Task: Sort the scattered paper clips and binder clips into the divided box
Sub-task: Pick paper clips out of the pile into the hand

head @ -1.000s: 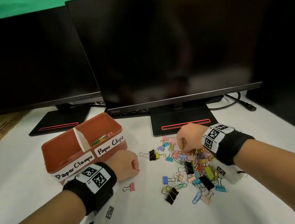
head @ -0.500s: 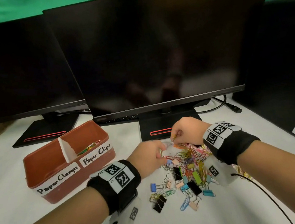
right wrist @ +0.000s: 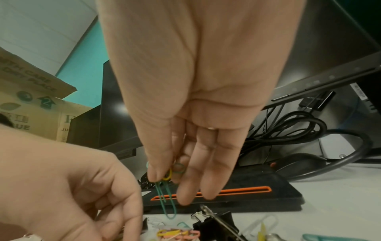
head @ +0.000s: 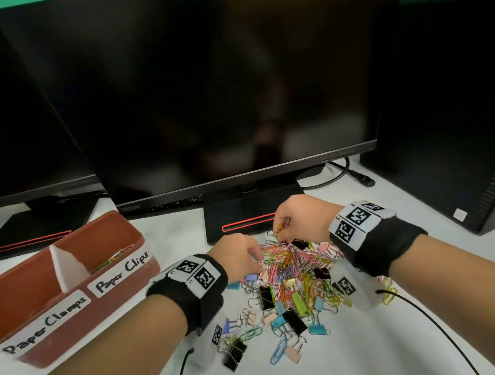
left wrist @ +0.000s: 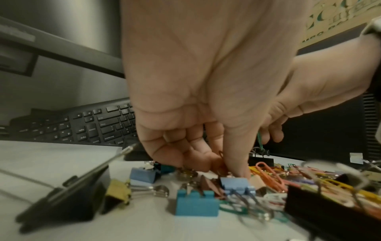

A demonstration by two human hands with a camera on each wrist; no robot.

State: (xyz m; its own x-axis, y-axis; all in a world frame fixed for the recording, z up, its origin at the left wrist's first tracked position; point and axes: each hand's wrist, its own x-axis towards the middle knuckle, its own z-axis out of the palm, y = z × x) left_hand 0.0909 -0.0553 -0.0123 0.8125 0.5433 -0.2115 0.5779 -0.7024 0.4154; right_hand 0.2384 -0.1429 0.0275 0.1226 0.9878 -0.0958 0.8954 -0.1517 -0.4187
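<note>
Paper clips (head: 285,264) are heaped on the table between both hands, though only the right wrist view shows a green paper clip (right wrist: 167,200) pinched by the right hand (right wrist: 185,114), while the left hand (left wrist: 198,91) is seen pinching into the pile.

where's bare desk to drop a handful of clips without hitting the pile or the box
Bare white desk lies between the red-brown divided box and the centre monitor's black stand. More lies right of the right hand, before the black computer tower. It is crowded between both wrists, where the coloured clip pile sits under the left hand.
</note>
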